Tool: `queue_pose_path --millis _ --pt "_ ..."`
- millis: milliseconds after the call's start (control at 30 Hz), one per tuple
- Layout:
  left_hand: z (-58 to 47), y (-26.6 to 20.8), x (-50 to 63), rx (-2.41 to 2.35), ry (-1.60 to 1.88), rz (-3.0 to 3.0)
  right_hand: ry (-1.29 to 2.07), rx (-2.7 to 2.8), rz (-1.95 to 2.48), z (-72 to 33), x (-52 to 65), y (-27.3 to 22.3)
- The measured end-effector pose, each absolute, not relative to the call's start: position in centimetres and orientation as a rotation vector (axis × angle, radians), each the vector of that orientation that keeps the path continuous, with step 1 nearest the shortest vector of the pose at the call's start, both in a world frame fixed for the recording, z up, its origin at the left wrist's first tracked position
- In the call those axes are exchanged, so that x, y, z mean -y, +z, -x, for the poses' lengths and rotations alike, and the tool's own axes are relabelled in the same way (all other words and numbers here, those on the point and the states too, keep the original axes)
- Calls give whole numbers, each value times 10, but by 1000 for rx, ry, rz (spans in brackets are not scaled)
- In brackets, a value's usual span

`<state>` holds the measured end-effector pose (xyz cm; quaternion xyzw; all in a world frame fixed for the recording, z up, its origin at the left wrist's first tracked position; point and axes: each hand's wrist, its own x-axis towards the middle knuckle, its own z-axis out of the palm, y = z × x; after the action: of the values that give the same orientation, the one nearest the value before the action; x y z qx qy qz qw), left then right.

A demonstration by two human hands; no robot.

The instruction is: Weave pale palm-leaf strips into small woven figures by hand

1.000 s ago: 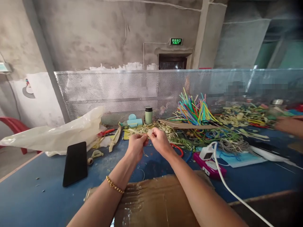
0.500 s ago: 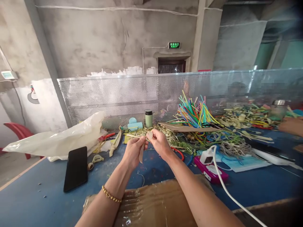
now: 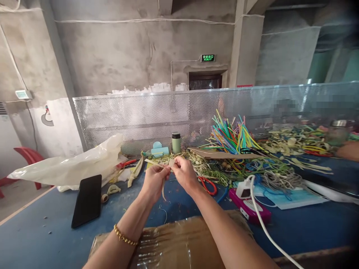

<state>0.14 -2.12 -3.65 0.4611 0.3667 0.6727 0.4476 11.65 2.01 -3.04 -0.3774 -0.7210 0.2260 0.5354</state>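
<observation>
Close together over the blue table (image 3: 123,209), both hands pinch a pale flat strip. My left hand (image 3: 153,182) is closed on the strip (image 3: 163,191), whose loose end hangs below the fingers. Another pale end sticks out to the upper left of that hand. My right hand (image 3: 183,173) is closed at the fingertips on a pale, wider part (image 3: 171,163) of the material. Whether this is one strip or two I cannot tell. Just behind the hands lies a heap of thin green and straw-coloured strips (image 3: 213,168).
A black phone (image 3: 86,201) lies left, near a plastic bag (image 3: 70,164). Cardboard (image 3: 179,243) lies under my forearms. To the right are a magenta power block (image 3: 252,209) with a white cable and a blue mask (image 3: 297,200). A green bottle (image 3: 176,143) stands behind.
The pale end now pokes out at the upper left of my left hand. Both hands have shifted slightly left and down in view. The camera view has moved a little.
</observation>
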Motion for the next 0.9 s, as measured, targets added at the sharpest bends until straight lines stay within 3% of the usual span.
queue_pose_path --millis 567,900 --pt "3 -37 20 -699 1599 -976 564 1664 861 -115 -25 -34" --pt "2 -37 20 -842 1674 -1067 579 1708 811 -117 -23 -31"
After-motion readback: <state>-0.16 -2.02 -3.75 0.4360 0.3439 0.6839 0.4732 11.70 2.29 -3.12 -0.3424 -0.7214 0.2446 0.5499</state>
